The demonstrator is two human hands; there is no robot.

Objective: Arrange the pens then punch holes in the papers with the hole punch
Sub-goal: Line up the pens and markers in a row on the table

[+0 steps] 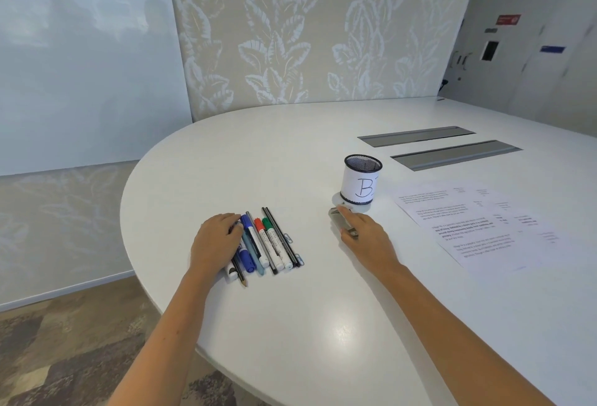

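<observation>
Lying side by side near the table's [323, 325] left edge, the pens [265, 244] sit under our left hand [214, 244], fingers loosely spread. Our right hand [368, 240] rests flat on the hole punch [337, 216], papers [478, 224] right, mesh cup [361, 179] beyond.

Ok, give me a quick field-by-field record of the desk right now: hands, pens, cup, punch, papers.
left hand: resting on the left side of the pens
right hand: fingers on the hole punch
pens: lying side by side on the table, none in the cup
cup: mesh, upright, labelled B
hole punch: in front of the cup, partly covered
papers: flat, right of the cup
</observation>
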